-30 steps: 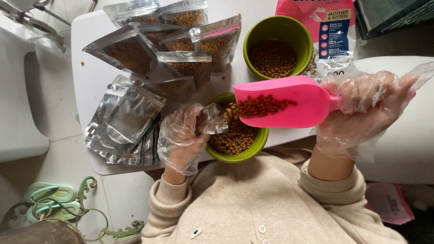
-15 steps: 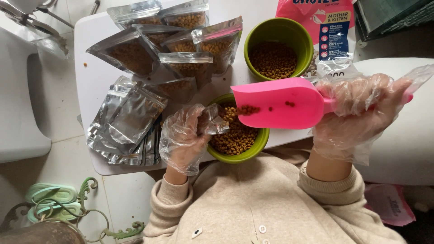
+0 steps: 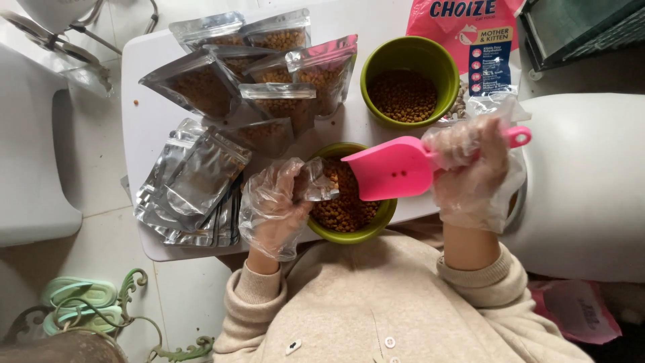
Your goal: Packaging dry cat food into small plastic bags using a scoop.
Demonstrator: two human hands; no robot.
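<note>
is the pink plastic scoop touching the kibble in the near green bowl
Cannot tell. In the head view the pink plastic scoop overlaps the near green bowl, hiding any gap.

Your hands wear thin, crinkly clear plastic gloves; the pink scoop [image 3: 396, 176] is smooth plastic, the empty pouches [image 3: 195, 188] shiny foil.

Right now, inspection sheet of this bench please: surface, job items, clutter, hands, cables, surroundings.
Surface: white table, a few stray pellets near its left edge.
Job's things: pink scoop nearly emptied over near green bowl of pellets; small pouch at that bowl; second green bowl of pellets behind.
Clutter: filled pouches; empty foil pouches; pink feed bag.
Grips: gloved left hand holds the pouch; gloved right hand holds the scoop handle.
Cables: nothing seen.
Surroundings: white seat right; green sandals on the floor.
</note>
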